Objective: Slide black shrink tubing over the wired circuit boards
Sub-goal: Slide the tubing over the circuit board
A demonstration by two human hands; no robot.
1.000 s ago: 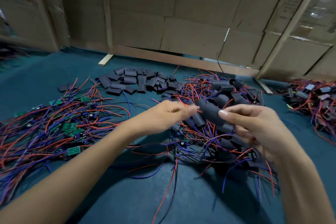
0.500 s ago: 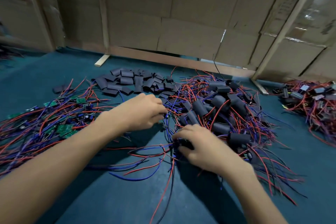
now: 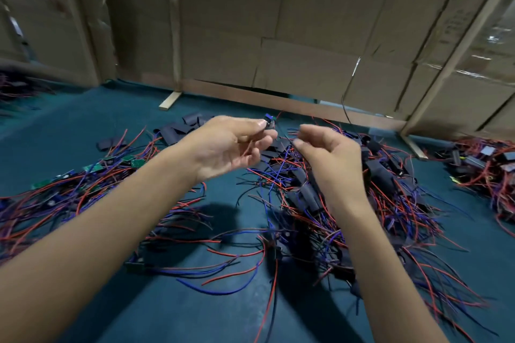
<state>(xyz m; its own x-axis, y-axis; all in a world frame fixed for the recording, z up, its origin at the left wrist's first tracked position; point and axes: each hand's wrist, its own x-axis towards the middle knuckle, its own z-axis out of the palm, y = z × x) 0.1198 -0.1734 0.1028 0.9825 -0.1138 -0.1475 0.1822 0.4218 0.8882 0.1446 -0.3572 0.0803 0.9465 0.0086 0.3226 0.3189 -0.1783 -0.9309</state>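
My left hand (image 3: 231, 145) is raised over the table and pinches a small wired circuit board (image 3: 269, 120) with a blue part at its fingertips; a red wire runs down past the palm. My right hand (image 3: 328, 153) hovers just right of it, fingers curled and blurred, thumb near the forefinger; whether it holds anything is unclear. Flat black shrink tubing pieces (image 3: 178, 129) lie behind my left hand. Bare green boards with red and blue wires (image 3: 92, 175) are heaped at the left. Boards sleeved in black tubing (image 3: 384, 175) are heaped under and right of my right hand.
The work surface is a teal cloth (image 3: 217, 315) with loose wires across its middle. Another tangle of wired parts (image 3: 485, 164) sits at the far right. Cardboard walls (image 3: 278, 36) on wooden strips close the back.
Both hands have risen from the pile. My left hand now holds a board up at its fingertips, and my right hand has left the sleeved heap and come up beside it.
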